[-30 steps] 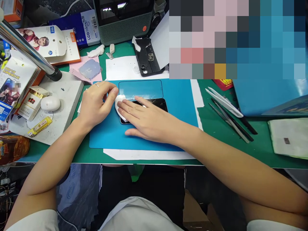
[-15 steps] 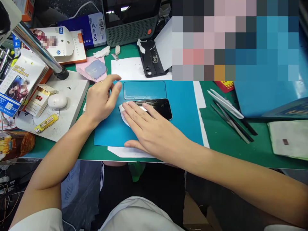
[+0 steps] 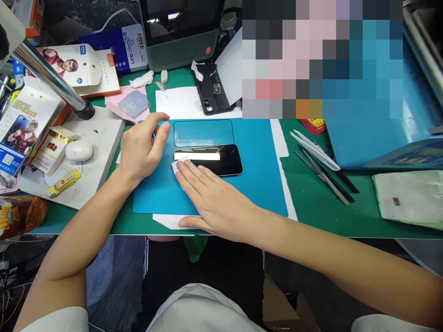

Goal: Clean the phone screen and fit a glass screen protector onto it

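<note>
My right hand [image 3: 214, 198] lies palm down with its fingers straight and close together, holding a folded white wipe [image 3: 178, 167] under the fingertips. The wipe meets the near-left edge of a black smartphone [image 3: 221, 159], which lies screen up on the blue mat [image 3: 256, 184]. Just beyond the phone is a clear, dark-edged screen protector [image 3: 204, 133], flat on the mat. My left hand [image 3: 143, 147] is raised left of the protector, thumb and index finger apart, nothing visible between them; its other fingers are curled and partly hidden.
Tweezers [image 3: 323, 177] and a white-handled tool [image 3: 314, 150] lie at right, near a folded pale cloth [image 3: 408, 198]. A black phone case [image 3: 214, 90] sits behind the mat. At left, a white board [image 3: 100, 143] carries an earbud case [image 3: 79, 150] and boxes under a lamp pole [image 3: 55, 78].
My right hand and the wipe have slid toward me, uncovering more of the phone's screen. My left hand keeps its pose. The camera view has shifted slightly.
</note>
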The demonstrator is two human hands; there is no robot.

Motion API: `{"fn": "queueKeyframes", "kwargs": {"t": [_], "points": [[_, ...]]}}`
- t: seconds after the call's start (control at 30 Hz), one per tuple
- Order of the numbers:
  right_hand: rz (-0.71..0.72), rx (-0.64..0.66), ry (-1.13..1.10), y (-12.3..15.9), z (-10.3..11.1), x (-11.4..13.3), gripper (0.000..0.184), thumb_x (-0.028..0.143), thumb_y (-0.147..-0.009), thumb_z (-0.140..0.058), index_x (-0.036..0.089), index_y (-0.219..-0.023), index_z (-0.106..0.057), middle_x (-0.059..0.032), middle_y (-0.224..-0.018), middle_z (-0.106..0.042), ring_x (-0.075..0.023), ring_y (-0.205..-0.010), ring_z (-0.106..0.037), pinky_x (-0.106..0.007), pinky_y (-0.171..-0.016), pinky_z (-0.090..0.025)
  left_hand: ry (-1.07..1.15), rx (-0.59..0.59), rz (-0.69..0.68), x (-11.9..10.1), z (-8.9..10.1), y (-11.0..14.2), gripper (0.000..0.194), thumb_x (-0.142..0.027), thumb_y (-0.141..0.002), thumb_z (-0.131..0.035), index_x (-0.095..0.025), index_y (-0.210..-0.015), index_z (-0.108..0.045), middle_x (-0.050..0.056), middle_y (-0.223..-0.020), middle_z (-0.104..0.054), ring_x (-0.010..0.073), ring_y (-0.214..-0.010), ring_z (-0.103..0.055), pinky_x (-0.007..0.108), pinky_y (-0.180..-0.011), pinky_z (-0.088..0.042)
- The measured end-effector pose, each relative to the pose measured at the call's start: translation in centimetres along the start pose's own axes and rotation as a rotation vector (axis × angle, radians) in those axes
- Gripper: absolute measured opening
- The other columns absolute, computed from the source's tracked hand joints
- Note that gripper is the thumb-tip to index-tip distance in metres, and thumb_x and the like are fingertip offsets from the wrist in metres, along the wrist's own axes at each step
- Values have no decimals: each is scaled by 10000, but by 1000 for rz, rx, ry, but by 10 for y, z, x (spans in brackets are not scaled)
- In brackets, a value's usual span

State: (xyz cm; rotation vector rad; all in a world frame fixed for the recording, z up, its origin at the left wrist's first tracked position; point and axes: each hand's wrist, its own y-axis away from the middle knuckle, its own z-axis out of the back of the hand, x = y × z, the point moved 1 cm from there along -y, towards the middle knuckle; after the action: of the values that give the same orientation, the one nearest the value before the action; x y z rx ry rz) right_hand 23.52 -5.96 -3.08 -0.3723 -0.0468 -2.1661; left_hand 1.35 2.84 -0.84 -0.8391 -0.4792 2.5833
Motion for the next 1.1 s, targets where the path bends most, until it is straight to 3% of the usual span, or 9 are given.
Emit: {"fn": "queueKeyframes", "kwargs": {"t": [0.23,0.37,0.5,0.6,0.77,0.83,0.97,1.03,1.1], "points": [[49,6,-26,-27,0,-24,1092,802,-1084,-388,-103,-1694,-343,-348,-1797,-278,-446,-1716,-266,-620,-1391,-328,-10,51,-24,0,2,-2,399,-459,-1154,-401,-235,-1194,-729,35,-897,-790,208,-836,-746,347,-768,-506],[64,-16,-15,-20,2,-36,1048,768,-1106,-375,-87,-1709,-321,-332,-1800,-299,-430,-1714,-284,-602,-1390,-343,14,103,-41,-1,3,-2,360,-385,-1125,-403,-228,-1128,-726,41,-911,-792,213,-856,-741,364,-795,-517],[59,-16,3,-5,10,-49,959,723,-1128,-382,-14,-1738,-319,-295,-1800,-334,-415,-1697,-340,-618,-1367,-387,55,184,-42,-2,3,-1,218,-195,-926,-468,-238,-1047,-643,37,-881,-759,225,-798,-689,397,-750,-505],[76,-6,20,5,17,-58,939,705,-1140,-364,-32,-1721,-351,-303,-1783,-361,-414,-1682,-374,-605,-1352,-417,68,246,-24,-4,4,-1,219,-178,-777,-525,-266,-977,-540,38,-909,-732,234,-793,-642,410,-724,-489],[54,-12,15,19,26,-69,938,727,-1123,-419,27,-1742,-350,-279,-1773,-401,-397,-1669,-410,-587,-1337,-441,17,414,-124,-9,5,2,268,-290,-774,-585,-261,-1029,-505,73,-988,-675,291,-880,-613,444,-753,-493],[52,-26,10,24,29,-73,946,735,-1116,-430,30,-1742,-356,-280,-1758,-430,-399,-1659,-430,-592,-1337,-439,-27,480,-167,-12,5,3,306,-408,-843,-632,-253,-1080,-515,94,-1048,-667,318,-936,-615,473,-809,-515],[39,-36,29,32,40,-82,912,721,-1122,-434,12,-1695,-444,-275,-1710,-504,-394,-1611,-510,-579,-1319,-469,-133,522,-219,-17,7,6,581,-728,-907,-692,-227,-1170,-559,143,-1163,-671,363,-1033,-618,533,-897,-542],[39,-36,50,34,47,-86,901,714,-1122,-444,-17,-1645,-509,-278,-1665,-560,-402,-1558,-576,-573,-1288,-509,-176,535,-234,-18,9,6,637,-755,-899,-723,-218,-1210,-582,165,-1242,-676,378,-1083,-626,548,-932,-548],[36,-32,57,35,53,-89,887,706,-1120,-463,-30,-1606,-556,-283,-1620,-606,-414,-1506,-627,-585,-1249,-547,-190,556,-232,-18,10,5,602,-667,-893,-773,-213,-1246,-596,175,-1304,-679,384,-1113,-638,549,-950,-552]]}}
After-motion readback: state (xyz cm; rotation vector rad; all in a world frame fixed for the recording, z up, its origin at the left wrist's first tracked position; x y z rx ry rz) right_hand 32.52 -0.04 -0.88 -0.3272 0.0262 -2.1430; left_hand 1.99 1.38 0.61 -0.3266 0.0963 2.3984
